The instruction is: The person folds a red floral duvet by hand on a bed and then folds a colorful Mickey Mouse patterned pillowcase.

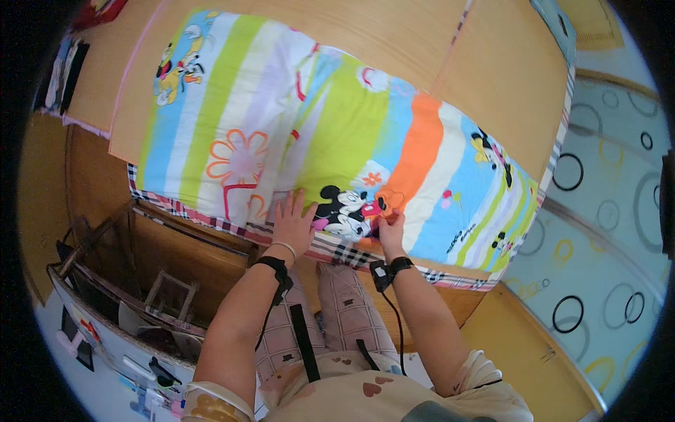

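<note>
A long padded quilt (344, 126) lies across the table top, striped in green, blue, white and orange and printed with cartoon mice and flowers. It looks folded, with a bunched seam left of its middle. My left hand (292, 225) rests palm down on the quilt's near edge, its fingers spread. To the right of it, my right hand (391, 232) has thumb and fingers closed on the same near edge, beside the mouse print. Part of the right fingers is hidden by the cloth. Each wrist wears a black strap, and a cable hangs from the right one.
The wooden table (394, 35) has a plaid trim (337, 250) along its front edge. An open drawer-like box (169, 302) with odds and ends stands at the lower left. On the right hangs a pale blue panel (598, 211) with ring patterns. Dark items (67, 74) stand at far left.
</note>
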`<state>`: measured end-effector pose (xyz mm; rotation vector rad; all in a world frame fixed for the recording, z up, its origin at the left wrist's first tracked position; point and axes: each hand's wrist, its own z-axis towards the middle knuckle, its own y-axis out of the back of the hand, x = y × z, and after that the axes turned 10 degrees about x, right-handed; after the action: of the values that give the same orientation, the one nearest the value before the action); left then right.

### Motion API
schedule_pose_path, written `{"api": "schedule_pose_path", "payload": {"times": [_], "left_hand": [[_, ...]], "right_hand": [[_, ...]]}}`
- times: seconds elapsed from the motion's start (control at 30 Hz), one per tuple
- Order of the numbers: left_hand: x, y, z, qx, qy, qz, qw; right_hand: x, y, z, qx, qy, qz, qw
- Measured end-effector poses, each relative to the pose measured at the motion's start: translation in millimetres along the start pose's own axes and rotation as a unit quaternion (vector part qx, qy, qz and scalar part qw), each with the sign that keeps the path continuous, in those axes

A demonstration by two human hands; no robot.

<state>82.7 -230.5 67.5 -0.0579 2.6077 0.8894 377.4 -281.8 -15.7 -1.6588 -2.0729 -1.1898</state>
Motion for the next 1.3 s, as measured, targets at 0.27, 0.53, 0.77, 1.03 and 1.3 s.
{"api": "schedule_pose_path", "payload": {"times": [0.27, 0.53, 0.77, 1.03, 1.3], "left_hand": [[-56, -35, 26, -0.147, -0.087, 0.087, 0.981], [-57, -47, 44, -0.114, -0.144, 0.093, 0.979], [-47, -46, -20, -0.085, -0.276, 0.085, 0.954], [-60, -62, 20, 0.057, -0.124, 0.113, 0.984], [-70, 10, 47, -0.089, -0.095, -0.060, 0.990]], "right_hand": [[6, 79, -37, 0.081, 0.245, -0.442, 0.859], [-12, 86, -24, 0.123, 0.319, -0.407, 0.847], [-20, 117, -89, 0.191, 0.374, -0.344, 0.840], [-29, 73, -72, 0.199, 0.192, -0.421, 0.864], [53, 124, -18, 0.051, 0.213, -0.278, 0.935]]}}
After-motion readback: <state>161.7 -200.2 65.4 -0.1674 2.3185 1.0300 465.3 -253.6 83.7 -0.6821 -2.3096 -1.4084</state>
